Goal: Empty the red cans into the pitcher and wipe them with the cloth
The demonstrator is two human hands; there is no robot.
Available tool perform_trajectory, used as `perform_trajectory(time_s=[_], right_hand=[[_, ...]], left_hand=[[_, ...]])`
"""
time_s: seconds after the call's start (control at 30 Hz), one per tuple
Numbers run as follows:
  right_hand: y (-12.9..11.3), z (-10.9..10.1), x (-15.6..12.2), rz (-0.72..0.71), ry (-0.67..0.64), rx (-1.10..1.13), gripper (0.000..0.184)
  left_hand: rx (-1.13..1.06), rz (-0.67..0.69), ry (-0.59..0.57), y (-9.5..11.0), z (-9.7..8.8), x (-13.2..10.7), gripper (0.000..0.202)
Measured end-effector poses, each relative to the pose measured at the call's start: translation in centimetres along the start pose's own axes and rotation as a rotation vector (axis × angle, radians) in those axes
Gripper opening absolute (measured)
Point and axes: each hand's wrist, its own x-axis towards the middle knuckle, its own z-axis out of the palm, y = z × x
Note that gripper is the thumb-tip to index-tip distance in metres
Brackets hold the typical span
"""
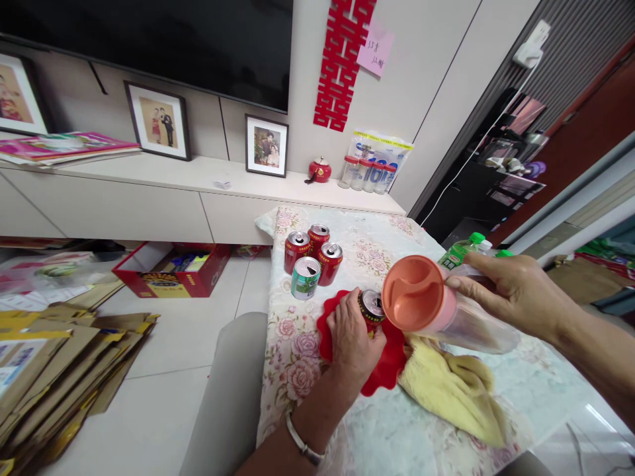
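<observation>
Left grip [350,330] curls round the can [372,304], over the dish [383,371]; right grip [516,291] clasps the tilted jug [479,325], its lid [413,294] just beside the can.

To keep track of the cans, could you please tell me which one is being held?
The dark-rimmed can in the left hand, at the red scalloped dish; the other four cans stand grouped on the tablecloth, untouched.

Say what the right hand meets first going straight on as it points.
With its pitcher leading, the right hand would likely meet the can held by the left hand first, though depth is unclear.
</observation>
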Motion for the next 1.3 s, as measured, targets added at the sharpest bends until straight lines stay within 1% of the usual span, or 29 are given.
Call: perform_trajectory(time_s=[0.23, 0.47, 0.7, 0.87, 1.13, 1.3], right_hand=[[0.6, 0.3, -0.1, -0.045, 0.024, -0.025, 0.056], [1.1, 0.3, 0.0, -0.077, 0.012, -0.030, 0.052], [0.4, 0.1, 0.0, -0.008, -0.009, -0.003, 0.054], [0.3, -0.1, -0.1, -0.009, -0.027, -0.009, 0.054], [1.5, 0.6, 0.0, -0.100, 0.016, -0.041, 0.051], [1.5, 0.7, 0.0, -0.109, 0.032, -0.043, 0.052]], left_hand=[[0.004, 0.001, -0.001, 0.0, 0.1, 0.0, 0.073], [-0.001, 0.011, 0.009, -0.1, 0.2, -0.1, 0.073], [0.013, 0.018, 0.017, -0.2, 0.2, -0.2, 0.072], [0.010, 0.014, 0.011, -0.2, 0.1, -0.2, 0.072], [0.005, 0.010, 0.009, -0.1, 0.1, -0.2, 0.073], [0.006, 0.013, 0.006, -0.1, 0.1, -0.1, 0.073]])
